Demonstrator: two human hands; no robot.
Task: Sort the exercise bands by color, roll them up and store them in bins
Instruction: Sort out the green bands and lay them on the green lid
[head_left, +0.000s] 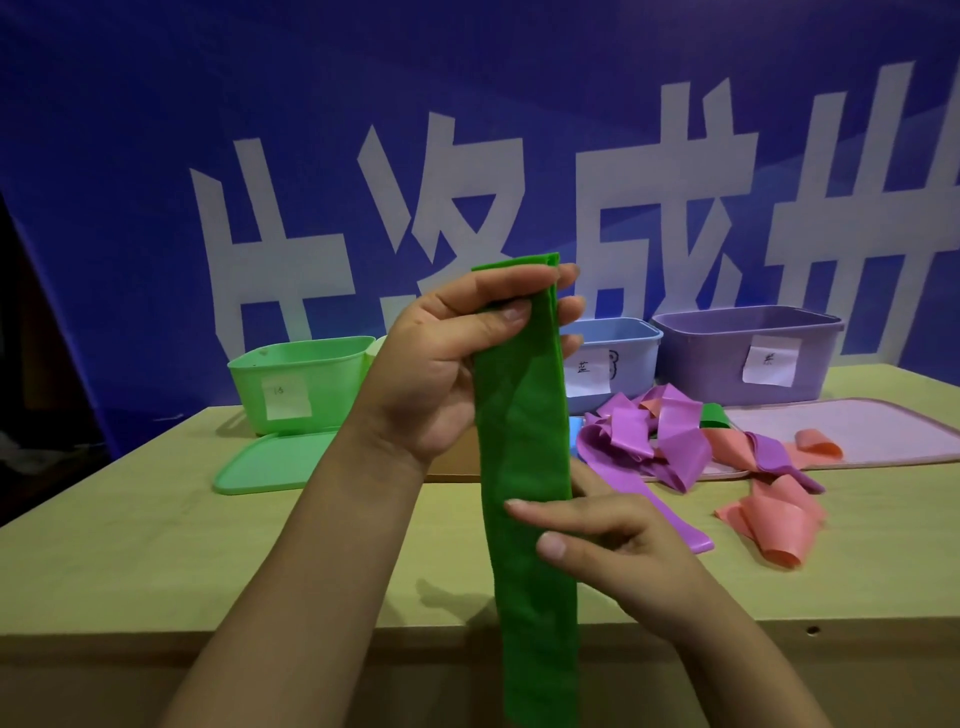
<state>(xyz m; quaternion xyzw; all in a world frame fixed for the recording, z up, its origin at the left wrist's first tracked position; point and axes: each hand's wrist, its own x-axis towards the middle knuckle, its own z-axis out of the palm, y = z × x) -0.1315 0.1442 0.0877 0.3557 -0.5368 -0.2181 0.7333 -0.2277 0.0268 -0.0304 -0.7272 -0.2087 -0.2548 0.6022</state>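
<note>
1. The left hand (436, 364) held the folded top of the green band (524, 467) with curled fingers, above the counter (130, 545).
2. The right hand (608, 535) pinched the band lower down.
3. A loose pinch could let the band slip and unfold before rolling, well short of the green bin (296, 379).

The table (130, 545) bears three bins (298, 382); a green lid (270, 462); a mat (857, 426); loose, seemingly tangled bands (644, 436).
</note>
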